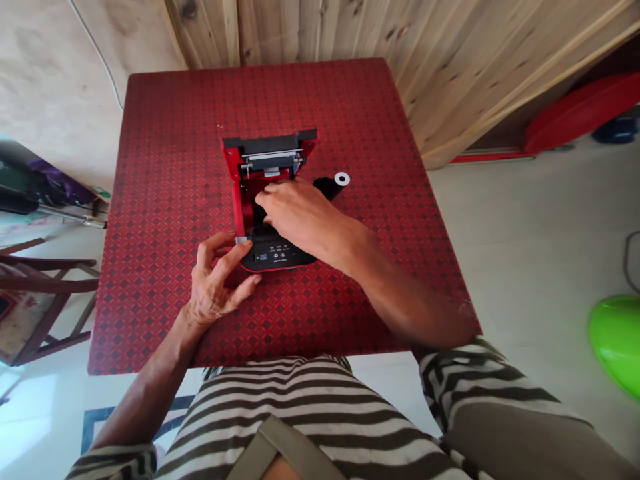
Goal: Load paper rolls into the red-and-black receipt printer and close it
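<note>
A red and black label printer (273,252) stands on the table with its lid (270,143) raised toward the back. My left hand (215,277) grips its front left corner, index finger on top and thumb at the front edge. Inside the printer's body is my right hand (300,207), with its fingers bent down into the compartment. What those fingertips hold or touch is hidden behind the hand. Just right of the printer lies a black roll (327,187) with a white core end (342,179), partly covered by my right hand.
A red patterned cloth covers the square table (165,167). Wooden panelling (310,30) rises behind it. On the left is a wooden chair (50,287); a bright green object (617,343) stands on the floor at the right.
</note>
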The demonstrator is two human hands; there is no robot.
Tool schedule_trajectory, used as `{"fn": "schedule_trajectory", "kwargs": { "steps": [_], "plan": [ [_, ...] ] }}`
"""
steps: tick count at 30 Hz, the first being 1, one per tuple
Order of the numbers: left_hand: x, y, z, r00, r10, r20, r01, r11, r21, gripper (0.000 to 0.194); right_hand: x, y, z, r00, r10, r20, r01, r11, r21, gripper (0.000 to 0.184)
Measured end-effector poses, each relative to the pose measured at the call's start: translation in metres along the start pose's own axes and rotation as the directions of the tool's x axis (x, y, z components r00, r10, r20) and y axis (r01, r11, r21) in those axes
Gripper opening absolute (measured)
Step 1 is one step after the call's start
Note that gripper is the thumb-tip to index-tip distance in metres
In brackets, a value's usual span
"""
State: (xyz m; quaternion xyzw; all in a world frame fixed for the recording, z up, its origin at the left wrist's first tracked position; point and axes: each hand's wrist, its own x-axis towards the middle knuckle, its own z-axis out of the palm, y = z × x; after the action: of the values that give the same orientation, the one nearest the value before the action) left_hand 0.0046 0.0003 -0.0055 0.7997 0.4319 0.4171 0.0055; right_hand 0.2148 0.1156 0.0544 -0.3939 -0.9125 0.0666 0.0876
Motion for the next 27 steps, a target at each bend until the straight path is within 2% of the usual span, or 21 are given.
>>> {"fn": "schedule_trajectory", "kwargs": {
  "steps": [3,6,8,11,15,17,19,21,23,25,27],
  "plan": [
    [0.001,0.002,-0.001,1.0,0.004,0.012,-0.004,1.0,-0.019,0.056,0.007,0.003,-0.001,0.999,-0.019,0.043,0.018,0.999,0.029,0.034],
    [0.003,0.004,-0.001,1.0,0.005,0.016,-0.005,1.0,-0.018,0.055,0.007,0.006,-0.004,0.998,-0.025,0.055,0.022,0.999,0.041,0.031],
    [0.003,0.004,-0.001,1.0,0.006,0.018,-0.006,1.0,-0.014,0.054,0.004,0.004,-0.008,1.0,-0.017,0.015,0.016,0.999,0.046,0.022],
    [0.002,0.003,-0.001,1.0,0.004,0.02,-0.004,1.0,-0.008,0.053,-0.009,-0.003,-0.021,0.992,0.011,-0.125,0.006,0.99,0.14,0.011],
    [0.002,0.002,-0.001,1.0,-0.012,0.021,0.012,1.0,-0.005,0.055,-0.05,-0.014,-0.055,0.954,0.126,-0.272,-0.028,0.94,0.341,0.013],
    [0.002,0.001,-0.001,1.0,-0.004,0.018,0.004,1.0,-0.013,0.056,-0.079,-0.015,-0.071,0.941,0.197,-0.277,-0.057,0.895,0.442,0.014],
    [0.004,0.001,-0.002,1.0,0.002,0.018,-0.002,1.0,-0.03,0.056,-0.11,-0.014,-0.079,0.939,0.252,-0.235,-0.085,0.829,0.552,0.019],
    [0.005,0.0,-0.003,1.0,0.004,0.024,-0.003,0.999,-0.043,0.057,-0.138,-0.016,-0.075,0.943,0.293,-0.158,-0.119,0.74,0.662,0.023],
    [0.006,0.0,-0.004,1.0,0.009,0.028,-0.007,0.999,-0.041,0.059,-0.158,-0.019,-0.059,0.948,0.31,-0.074,-0.157,0.658,0.737,0.027],
    [0.006,-0.001,-0.004,1.0,0.017,0.022,-0.017,1.0,-0.026,0.059,-0.171,-0.024,-0.037,0.946,0.324,-0.028,-0.192,0.626,0.756,0.031],
    [0.007,-0.002,-0.003,1.0,0.02,0.008,-0.02,1.0,-0.018,0.058,-0.176,-0.028,-0.012,0.926,0.374,-0.045,-0.222,0.638,0.737,0.031]
  ]
}}
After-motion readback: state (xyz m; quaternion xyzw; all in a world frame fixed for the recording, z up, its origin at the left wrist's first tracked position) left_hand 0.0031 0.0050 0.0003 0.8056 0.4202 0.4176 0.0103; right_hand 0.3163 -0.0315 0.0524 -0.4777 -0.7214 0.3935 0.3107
